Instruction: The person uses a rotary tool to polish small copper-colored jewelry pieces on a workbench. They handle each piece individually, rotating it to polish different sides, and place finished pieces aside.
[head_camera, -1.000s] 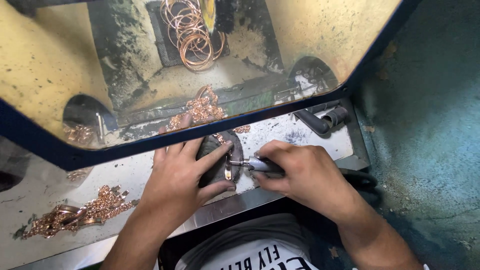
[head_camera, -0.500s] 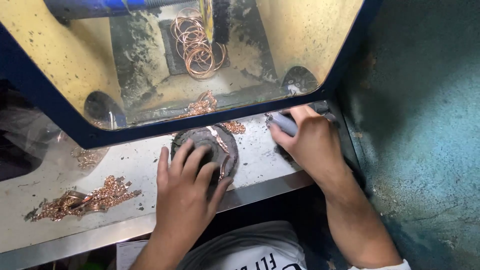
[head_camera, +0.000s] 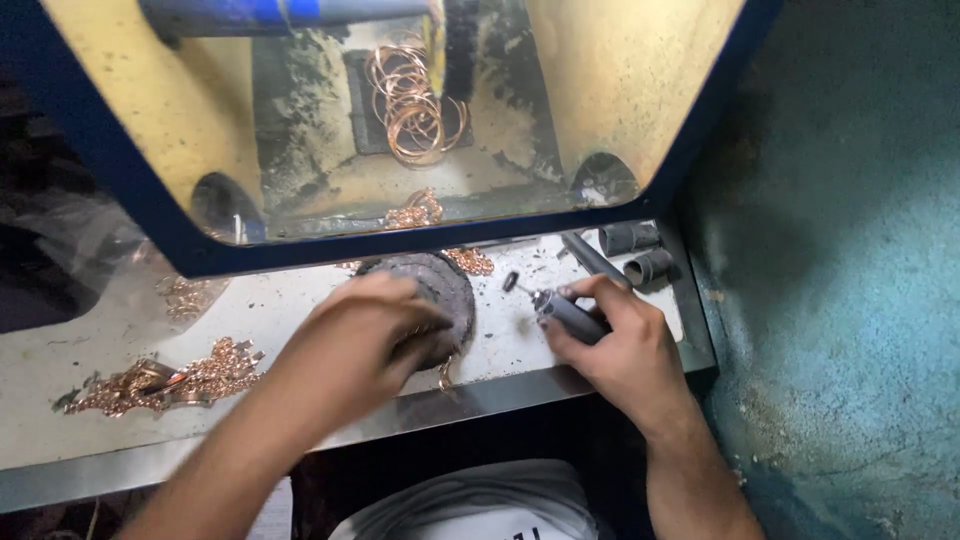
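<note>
My left hand (head_camera: 362, 338) lies over a round dark pad (head_camera: 440, 285) on the white bench, fingers curled on a small copper-coloured chain piece (head_camera: 445, 372) that hangs at the pad's near edge. My right hand (head_camera: 618, 348) grips a grey pen-shaped rotary tool (head_camera: 566, 312), its thin tip pointing left toward the pad but apart from it. A short dark bit (head_camera: 510, 282) lies on the bench between pad and tool.
A blue-framed yellow cabinet (head_camera: 190, 255) stands behind the bench, with copper wire rings (head_camera: 412, 105) hanging inside. Copper chain heaps (head_camera: 165, 380) lie at left, more chain (head_camera: 470, 262) by the pad. Two grey cylinders (head_camera: 638, 252) sit at right. The bench's metal edge (head_camera: 480, 395) runs in front.
My right hand drew the tool away to the right, then came back toward the pad. My left hand slid further over the pad. The view shifted, showing more of the cabinet.
</note>
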